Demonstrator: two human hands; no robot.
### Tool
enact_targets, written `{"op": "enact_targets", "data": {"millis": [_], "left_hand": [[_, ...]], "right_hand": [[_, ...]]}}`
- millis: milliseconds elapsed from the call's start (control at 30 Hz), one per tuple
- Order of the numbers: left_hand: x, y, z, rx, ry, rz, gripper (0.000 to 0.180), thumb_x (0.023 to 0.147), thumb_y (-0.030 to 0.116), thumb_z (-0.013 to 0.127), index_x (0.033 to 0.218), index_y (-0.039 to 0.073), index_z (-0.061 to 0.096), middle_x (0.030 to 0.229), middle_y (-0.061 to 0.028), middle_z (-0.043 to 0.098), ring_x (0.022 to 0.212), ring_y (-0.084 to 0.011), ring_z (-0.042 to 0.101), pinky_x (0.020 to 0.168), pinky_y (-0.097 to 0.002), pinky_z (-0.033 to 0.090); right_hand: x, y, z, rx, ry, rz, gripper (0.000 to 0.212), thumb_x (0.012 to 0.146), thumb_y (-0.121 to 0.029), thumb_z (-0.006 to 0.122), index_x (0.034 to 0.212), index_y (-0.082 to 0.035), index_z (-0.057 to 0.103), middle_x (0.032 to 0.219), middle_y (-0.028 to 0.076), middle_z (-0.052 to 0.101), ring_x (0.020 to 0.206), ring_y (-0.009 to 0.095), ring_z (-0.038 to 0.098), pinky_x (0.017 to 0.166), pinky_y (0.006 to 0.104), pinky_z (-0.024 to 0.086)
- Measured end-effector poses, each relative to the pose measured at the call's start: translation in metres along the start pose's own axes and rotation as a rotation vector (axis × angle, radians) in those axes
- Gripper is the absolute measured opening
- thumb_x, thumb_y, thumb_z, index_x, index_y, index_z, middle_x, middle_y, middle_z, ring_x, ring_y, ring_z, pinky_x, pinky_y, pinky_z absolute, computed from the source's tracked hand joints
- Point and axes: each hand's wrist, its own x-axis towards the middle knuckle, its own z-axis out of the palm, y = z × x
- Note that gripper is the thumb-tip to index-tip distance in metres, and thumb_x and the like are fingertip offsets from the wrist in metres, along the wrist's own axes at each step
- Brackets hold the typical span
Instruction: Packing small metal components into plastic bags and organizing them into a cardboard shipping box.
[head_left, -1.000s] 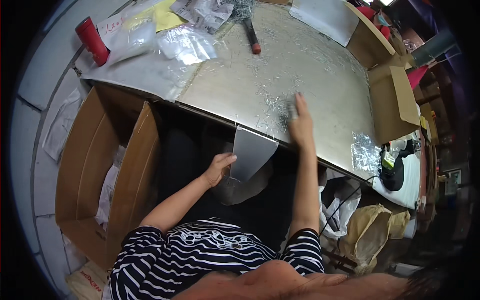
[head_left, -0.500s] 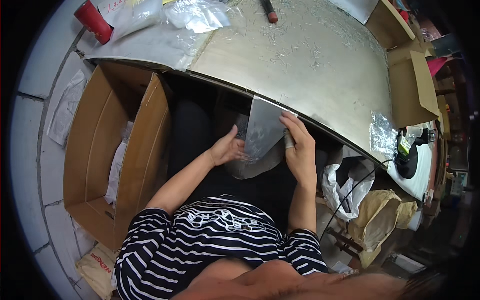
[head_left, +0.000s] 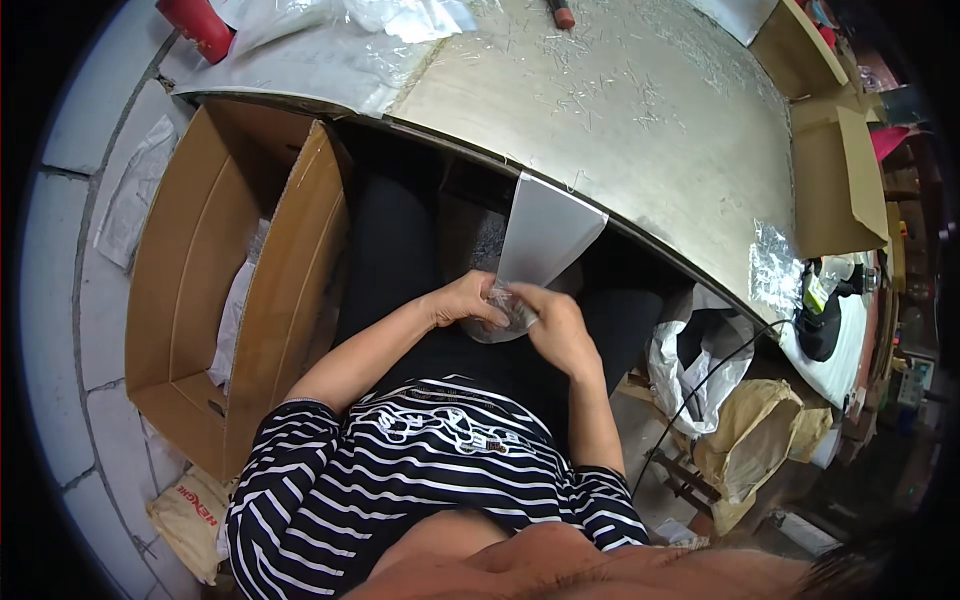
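A translucent grey plastic sheet (head_left: 548,228), narrowing downward, slants from the table's front edge toward my lap. At its lower end, my left hand (head_left: 468,300) has its fingers curled around crinkled clear plastic (head_left: 516,312). My right hand (head_left: 556,328) meets it from the other side, fingers bent over the same plastic. Whether this is a small bag or part of something larger cannot be made out. Behind the hands, a rounded grey tray-like piece (head_left: 485,332) shows in part on my lap. Dark, speckled small bits (head_left: 488,232) lie beside the sheet.
Many thin wire-like pieces (head_left: 640,85) lie scattered on the metal-topped table (head_left: 500,110). An open cardboard box (head_left: 290,290) stands at my left. A red cup (head_left: 200,28) and clear bags sit at the far left. White (head_left: 690,385) and brown bags (head_left: 750,440) and a black cable are at my right.
My right hand has left the sheet's upper right edge and moved down to its lower end. My left hand has closed there on the clear plastic. The view has shifted slightly.
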Motion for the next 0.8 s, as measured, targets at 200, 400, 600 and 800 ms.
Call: {"op": "enact_targets", "data": {"millis": [200, 400, 600, 800], "left_hand": [[0.006, -0.017, -0.009, 0.133, -0.063, -0.072, 0.036, 0.077, 0.008, 0.076, 0.109, -0.001, 0.062, 0.090, -0.0062, 0.067, 0.073, -0.0118, 0.065, 0.058, -0.0248, 0.055], [-0.016, 0.021, 0.007, -0.123, -0.170, -0.015, 0.045, 0.098, 0.037, 0.053, 0.123, 0.001, 0.060, 0.109, -0.0097, 0.068, 0.088, -0.0142, 0.068, 0.058, -0.0237, 0.057], [-0.010, 0.039, 0.019, 0.035, 0.032, 0.002, 0.047, 0.101, 0.041, 0.044, 0.120, 0.001, 0.061, 0.104, -0.0094, 0.067, 0.086, -0.0120, 0.066, 0.062, -0.0236, 0.058], [-0.016, 0.060, 0.021, -0.055, 0.083, 0.290, 0.026, 0.089, 0.016, 0.068, 0.107, 0.000, 0.060, 0.101, -0.0073, 0.065, 0.086, -0.0117, 0.065, 0.071, -0.0261, 0.057]], "right_hand": [[0.009, 0.007, 0.011, -0.064, -0.107, -0.038, 0.027, 0.083, -0.005, 0.057, 0.109, -0.001, 0.066, 0.106, 0.023, 0.065, 0.099, 0.040, 0.062, 0.086, 0.0436, 0.049], [0.002, 0.012, -0.021, 0.265, 0.321, 0.082, 0.021, 0.091, 0.002, 0.053, 0.109, 0.004, 0.065, 0.092, 0.011, 0.070, 0.086, 0.018, 0.067, 0.079, 0.0287, 0.052], [0.002, 0.007, -0.019, 0.055, 0.164, 0.003, 0.044, 0.075, -0.012, 0.076, 0.114, 0.001, 0.062, 0.099, 0.013, 0.068, 0.091, 0.021, 0.065, 0.080, 0.0327, 0.051], [0.007, 0.010, -0.013, 0.267, 0.304, 0.007, 0.022, 0.078, -0.002, 0.073, 0.099, 0.002, 0.066, 0.079, 0.005, 0.066, 0.071, 0.013, 0.060, 0.066, 0.0277, 0.048]]}}
